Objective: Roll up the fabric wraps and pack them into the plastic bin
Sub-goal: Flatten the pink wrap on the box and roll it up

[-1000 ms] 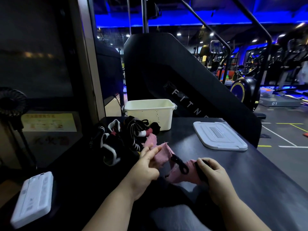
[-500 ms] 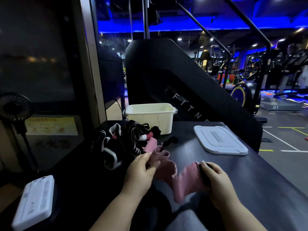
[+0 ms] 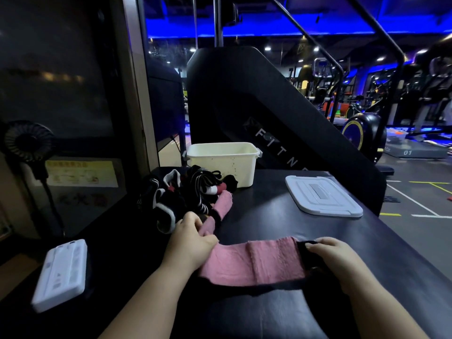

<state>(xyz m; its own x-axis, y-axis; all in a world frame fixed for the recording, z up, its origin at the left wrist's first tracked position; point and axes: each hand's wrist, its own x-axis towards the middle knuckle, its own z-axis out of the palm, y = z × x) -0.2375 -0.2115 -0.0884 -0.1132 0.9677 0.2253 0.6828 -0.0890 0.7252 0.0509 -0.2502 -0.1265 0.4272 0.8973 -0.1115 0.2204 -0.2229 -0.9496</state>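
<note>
both forearms reach in from the bottom of the view, bare, and angle toward each other over the dark table (image 3: 269, 216). the left hand (image 3: 193, 241) lies knuckles up, fingers curled down and thumb tucked in, pinching the pink wrap (image 3: 254, 263) where the strip bends. the right hand (image 3: 335, 255) sits well apart from it, also knuckles up, its fingers hooked over the wrap's black end and closed on it.

between the two hands the pink wrap lies spread flat and fairly taut across the near part of the table, not yet rolled. past the left hand it turns and runs away from the person, narrower and a little twisted, with its far tip resting just beside the pile of dark wraps (image 3: 186, 192) (black, some with white stripes and a bit of red). that pile lies in a tangle at the far left of the table, touching the front of the plastic bin (image 3: 225, 162).

the bin is cream, open, upright at the table's far edge; what is inside it cannot be seen from here. its white lid (image 3: 322, 196) lies flat on the table to the right, apart from the bin. a white flat device (image 3: 61, 272) rests at the near left, and a small black fan (image 3: 27, 140) stands beyond it.
</note>
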